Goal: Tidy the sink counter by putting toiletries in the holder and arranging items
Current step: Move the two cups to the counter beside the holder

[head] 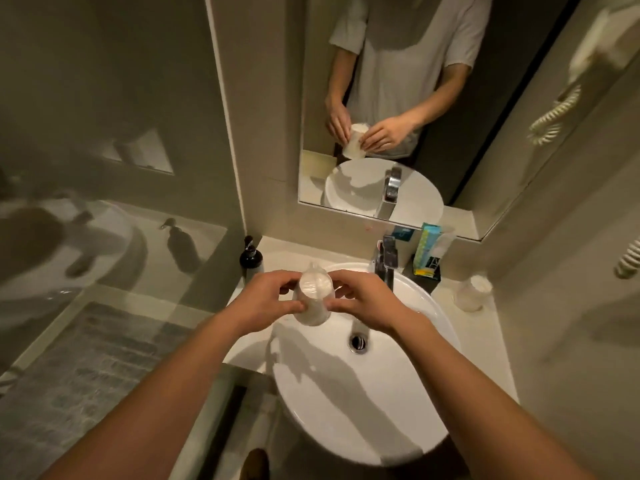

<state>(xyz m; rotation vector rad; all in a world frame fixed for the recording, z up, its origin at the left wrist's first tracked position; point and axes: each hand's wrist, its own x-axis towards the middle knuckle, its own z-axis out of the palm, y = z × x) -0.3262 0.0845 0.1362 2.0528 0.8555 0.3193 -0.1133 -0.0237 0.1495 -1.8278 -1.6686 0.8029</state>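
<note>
I hold a white paper cup in a clear plastic wrapper (313, 296) over the back left of the white sink basin (363, 393). My left hand (265, 301) grips its left side and my right hand (363, 299) pinches its right side. A second wrapped cup (472, 292) stands on the counter to the right of the basin. A black holder (427, 270) behind the tap holds a green toothpaste box (427, 244) and other small packets.
A dark pump bottle (250, 256) stands at the counter's back left corner. The chrome tap (386, 259) rises at the back of the basin, under the mirror (381, 98). A glass partition (104, 168) bounds the left side.
</note>
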